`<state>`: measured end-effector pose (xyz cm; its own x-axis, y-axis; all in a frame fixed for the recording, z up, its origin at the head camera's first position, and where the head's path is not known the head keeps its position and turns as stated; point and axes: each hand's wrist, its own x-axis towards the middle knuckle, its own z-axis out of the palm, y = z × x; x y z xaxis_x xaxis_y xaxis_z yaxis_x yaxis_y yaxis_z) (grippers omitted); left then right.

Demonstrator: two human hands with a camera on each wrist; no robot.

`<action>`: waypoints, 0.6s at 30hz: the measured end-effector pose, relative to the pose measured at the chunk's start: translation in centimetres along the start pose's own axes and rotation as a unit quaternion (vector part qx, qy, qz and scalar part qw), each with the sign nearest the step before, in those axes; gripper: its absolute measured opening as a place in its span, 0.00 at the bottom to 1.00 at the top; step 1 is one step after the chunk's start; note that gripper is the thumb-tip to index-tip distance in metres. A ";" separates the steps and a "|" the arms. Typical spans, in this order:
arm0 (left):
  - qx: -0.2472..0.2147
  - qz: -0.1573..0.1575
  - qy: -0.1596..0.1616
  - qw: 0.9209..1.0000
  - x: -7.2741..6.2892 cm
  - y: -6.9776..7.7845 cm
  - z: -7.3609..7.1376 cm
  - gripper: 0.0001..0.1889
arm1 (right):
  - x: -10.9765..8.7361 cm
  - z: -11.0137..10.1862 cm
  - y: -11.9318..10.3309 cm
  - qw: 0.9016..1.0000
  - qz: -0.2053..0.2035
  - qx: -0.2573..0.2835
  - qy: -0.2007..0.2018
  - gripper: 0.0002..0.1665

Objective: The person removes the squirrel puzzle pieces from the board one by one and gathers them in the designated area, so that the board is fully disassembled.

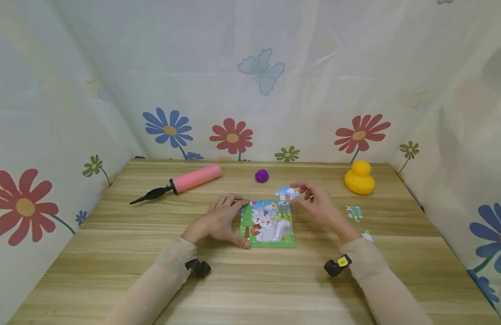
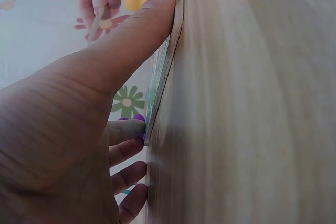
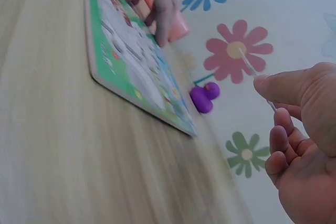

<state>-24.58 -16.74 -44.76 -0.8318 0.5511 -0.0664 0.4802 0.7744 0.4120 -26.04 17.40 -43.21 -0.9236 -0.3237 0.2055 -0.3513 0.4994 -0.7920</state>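
Observation:
A square jigsaw puzzle board (image 1: 270, 225) with a grey squirrel picture lies on the table. My left hand (image 1: 219, 221) rests along its left side, thumb on the lower left edge and index finger near the upper left corner; the fingers are spread and fairly straight. Between thumb and fingers, my right hand (image 1: 320, 207) pinches a sky-blue and white puzzle piece (image 1: 287, 193), held above the board's top right corner. In the right wrist view that puzzle piece (image 3: 252, 66) appears edge-on, apart from the board. Two loose puzzle pieces, one green and blue (image 1: 354, 213), lie right of the right hand.
A pink hand pump (image 1: 195, 179) with a black nozzle lies at the back left. At the back middle sits a small purple toy duck (image 1: 262, 176), and a yellow rubber duck (image 1: 360, 178) stands at the back right. A flowered curtain (image 1: 258, 113) borders the wooden table (image 1: 250, 289).

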 end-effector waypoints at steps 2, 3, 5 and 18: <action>-0.001 0.000 0.001 1.000 0.0 0.0 0.0 0.71 | -0.3 -1.2 0.3 1.000 0.004 -0.005 0.005 0.25; 0.000 0.000 0.001 1.000 0.0 0.0 0.0 0.71 | -0.5 -1.7 0.4 1.000 0.006 -0.007 0.007 0.25; 0.001 0.001 0.001 1.000 -0.1 0.1 0.0 0.71 | -1.0 -2.7 0.7 1.000 0.010 -0.008 0.013 0.26; -0.007 0.005 0.000 1.000 -0.1 -0.1 -0.1 0.71 | -3.8 -6.5 3.6 0.999 0.012 -0.030 0.036 0.26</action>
<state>-24.56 -16.86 -44.75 -0.8263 0.5597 -0.0628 0.4853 0.7641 0.4250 -24.80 25.67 -43.11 -0.9395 -0.2539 0.2298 -0.3359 0.5534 -0.7621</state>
